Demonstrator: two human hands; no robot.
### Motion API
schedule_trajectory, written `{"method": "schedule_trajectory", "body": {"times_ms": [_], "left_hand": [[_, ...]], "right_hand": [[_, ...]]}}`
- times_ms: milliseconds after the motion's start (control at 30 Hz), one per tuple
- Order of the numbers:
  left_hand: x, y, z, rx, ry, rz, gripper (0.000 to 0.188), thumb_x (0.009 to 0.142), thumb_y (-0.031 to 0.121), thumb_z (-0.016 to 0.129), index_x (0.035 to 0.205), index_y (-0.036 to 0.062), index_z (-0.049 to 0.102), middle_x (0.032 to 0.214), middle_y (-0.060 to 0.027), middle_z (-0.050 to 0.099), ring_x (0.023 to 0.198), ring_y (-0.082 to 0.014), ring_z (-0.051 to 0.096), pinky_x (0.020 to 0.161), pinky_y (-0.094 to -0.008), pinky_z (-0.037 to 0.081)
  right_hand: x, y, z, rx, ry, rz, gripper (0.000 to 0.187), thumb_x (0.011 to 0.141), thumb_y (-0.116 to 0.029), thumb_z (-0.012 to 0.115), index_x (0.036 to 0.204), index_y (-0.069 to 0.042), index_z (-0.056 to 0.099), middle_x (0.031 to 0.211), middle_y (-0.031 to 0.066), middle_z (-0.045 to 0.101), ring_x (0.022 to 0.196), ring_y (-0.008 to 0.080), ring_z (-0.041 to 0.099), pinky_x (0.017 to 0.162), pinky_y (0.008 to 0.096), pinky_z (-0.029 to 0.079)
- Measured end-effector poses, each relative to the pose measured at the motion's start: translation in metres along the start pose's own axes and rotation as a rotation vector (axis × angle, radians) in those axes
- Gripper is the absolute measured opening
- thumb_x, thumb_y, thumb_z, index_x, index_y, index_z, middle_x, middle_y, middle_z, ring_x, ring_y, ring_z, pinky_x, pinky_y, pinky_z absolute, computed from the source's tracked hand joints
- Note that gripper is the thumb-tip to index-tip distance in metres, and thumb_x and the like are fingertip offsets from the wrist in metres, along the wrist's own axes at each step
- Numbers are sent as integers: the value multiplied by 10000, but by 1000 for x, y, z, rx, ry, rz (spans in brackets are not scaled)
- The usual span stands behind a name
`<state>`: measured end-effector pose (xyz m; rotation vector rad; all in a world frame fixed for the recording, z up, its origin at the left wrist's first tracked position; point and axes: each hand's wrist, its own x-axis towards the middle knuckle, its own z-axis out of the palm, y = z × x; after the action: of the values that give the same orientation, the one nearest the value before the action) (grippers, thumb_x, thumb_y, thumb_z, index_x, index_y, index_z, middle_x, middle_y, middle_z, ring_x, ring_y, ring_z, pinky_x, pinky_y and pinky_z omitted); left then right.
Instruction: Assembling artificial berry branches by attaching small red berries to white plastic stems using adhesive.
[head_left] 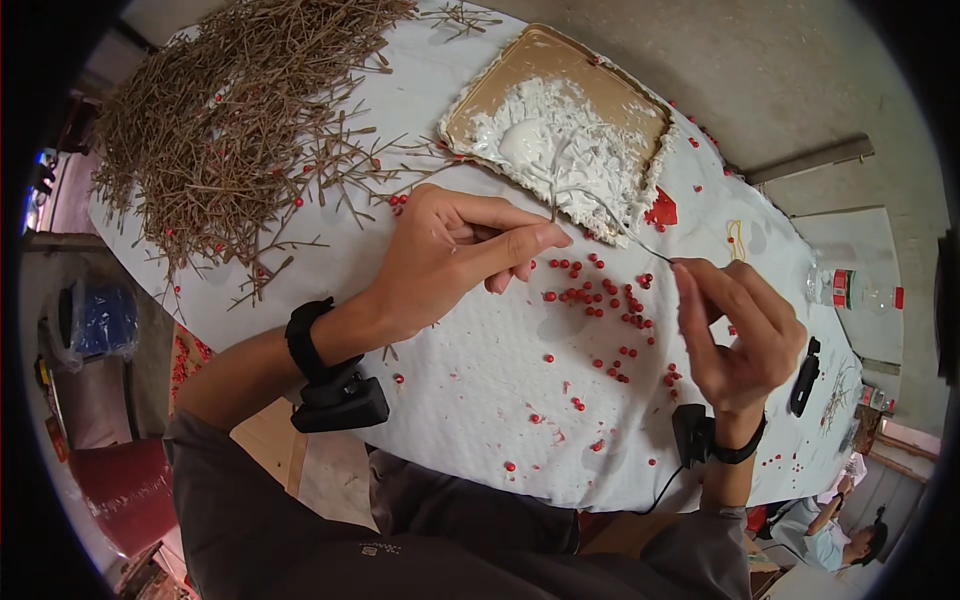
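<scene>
Far on my left, a heap of brown forked twigs (240,130) lies on the white-covered bench (470,395), likely kept aside so it won't crowd my hands; my left hand (450,255) comes next, thumb and index finger pinching the lower end of a thin grey stem (608,208) — to steady it, I'd judge; beyond sits the gold tray (540,55) with its white paste (600,150), probably close for short reach; the stem forks before its near edge; loose red berries (610,297) lie strewn between my hands; my right hand (742,325) nips the stem's other end — two grips, seemingly against twisting.
</scene>
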<state>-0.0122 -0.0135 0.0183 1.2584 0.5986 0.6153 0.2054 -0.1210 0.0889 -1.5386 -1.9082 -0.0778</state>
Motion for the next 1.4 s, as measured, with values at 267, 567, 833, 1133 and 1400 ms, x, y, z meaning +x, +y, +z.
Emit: {"method": "schedule_trajectory", "body": {"times_ms": [267, 567, 833, 1133, 1400], "left_hand": [[-2, 1, 3, 67, 1, 45, 173, 923, 83, 622, 1009, -27, 724, 714, -53, 624, 582, -54, 521, 507, -196, 408], [-1, -1, 4, 118, 96, 119, 162, 910, 55, 635, 1024, -22, 721, 718, -54, 623, 554, -50, 508, 487, -188, 391], [-2, -1, 1, 70, -39, 56, 183, 932, 71, 605, 1040, -35, 710, 735, -69, 628, 568, -62, 517, 497, -193, 401], [-1, -1, 4, 38, -55, 63, 218, 961, 78, 562, 1080, -61, 680, 761, -85, 624, 576, -73, 529, 508, -198, 420], [-1, -2, 2, 45, -34, 89, 223, 973, 83, 546, 1053, -77, 679, 772, -97, 635, 566, -81, 537, 513, -207, 428]], "right_hand": [[-8, -7, 14, 73, 4, 117, 141, 744, 53, 728, 881, 23, 715, 580, 56, 573, 462, 105, 547, 441, 223, 395], [-10, -14, 15, 339, -152, 427, 97, 839, 6, 675, 914, 56, 711, 622, 56, 629, 482, 84, 560, 425, 204, 406], [-7, 1, 18, 600, 89, 698, 177, 899, -84, 676, 965, 79, 702, 670, 62, 655, 527, 66, 579, 421, 182, 419], [-6, 8, 17, 408, 211, 569, 194, 919, -100, 653, 993, 72, 703, 616, 63, 606, 425, 60, 476, 380, 199, 373], [-7, 12, 4, 364, 214, 482, 175, 920, -74, 641, 991, 75, 702, 652, 67, 626, 458, 59, 498, 392, 199, 384]]}}
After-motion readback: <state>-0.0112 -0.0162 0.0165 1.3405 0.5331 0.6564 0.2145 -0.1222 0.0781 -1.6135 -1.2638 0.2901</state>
